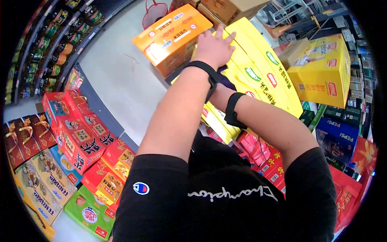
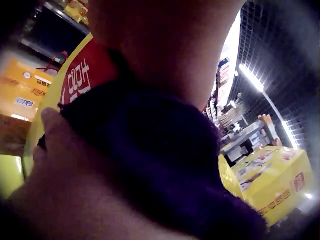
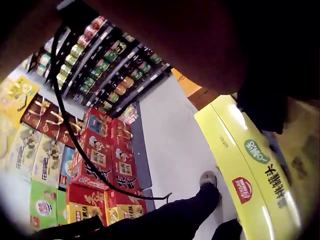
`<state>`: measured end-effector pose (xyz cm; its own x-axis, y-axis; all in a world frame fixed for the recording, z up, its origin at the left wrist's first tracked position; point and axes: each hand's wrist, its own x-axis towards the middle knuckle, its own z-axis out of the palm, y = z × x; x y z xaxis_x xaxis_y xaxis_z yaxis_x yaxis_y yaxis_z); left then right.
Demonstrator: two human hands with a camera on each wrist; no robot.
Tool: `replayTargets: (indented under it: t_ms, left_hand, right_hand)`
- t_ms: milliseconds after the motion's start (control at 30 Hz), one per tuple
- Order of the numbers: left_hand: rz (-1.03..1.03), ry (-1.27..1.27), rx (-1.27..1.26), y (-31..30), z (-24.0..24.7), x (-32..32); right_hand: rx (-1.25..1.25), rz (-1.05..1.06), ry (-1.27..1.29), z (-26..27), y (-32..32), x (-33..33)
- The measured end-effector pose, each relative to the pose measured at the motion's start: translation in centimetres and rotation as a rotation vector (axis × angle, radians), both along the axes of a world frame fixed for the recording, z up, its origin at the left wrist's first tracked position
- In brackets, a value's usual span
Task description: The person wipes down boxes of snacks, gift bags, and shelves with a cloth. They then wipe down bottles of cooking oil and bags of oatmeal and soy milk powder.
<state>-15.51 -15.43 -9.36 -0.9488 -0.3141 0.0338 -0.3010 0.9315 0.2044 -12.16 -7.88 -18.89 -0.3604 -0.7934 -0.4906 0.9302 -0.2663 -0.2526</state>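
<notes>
My left hand (image 1: 215,46) lies with spread fingers at the far edge of a yellow carton (image 1: 262,44), right beside an orange carton (image 1: 173,32). The yellow carton carries green and red logos and dark lettering. In the right wrist view, a yellow carton (image 3: 242,165) also stands over the floor. The forearms cross, and my right hand (image 1: 219,97) is mostly hidden below the left wrist, near a dark purple thing (image 1: 226,80). Whether the right hand grips the yellow carton, I cannot tell. Black bands circle both wrists.
Stacked red gift boxes (image 1: 82,133) and a green box (image 1: 89,211) stand at left, with shelves of jars (image 1: 56,52) behind. At right are another yellow carton (image 1: 322,72) and a blue Pepsi box (image 1: 336,139). Pale floor (image 1: 121,64) lies between.
</notes>
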Motion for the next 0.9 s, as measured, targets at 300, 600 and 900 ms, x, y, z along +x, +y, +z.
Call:
replayTargets:
  t_ms: [300, 600, 900]
  left_hand:
    - [-0.076, 0.092, 0.188, -0.8, -0.1, 0.9]
    - [-0.369, 0.135, 0.934, -8.6, -4.2, 3.7]
    - [0.649, 0.111, 1.241, -25.0, -32.2, 36.9]
  right_hand:
    - [0.839, 1.111, 1.95, 6.9, -0.7, -1.0]
    - [0.3, 2.036, 2.542, 10.7, -2.2, -3.9]
    - [0.557, 1.92, 2.607, 10.2, -9.4, -3.7]
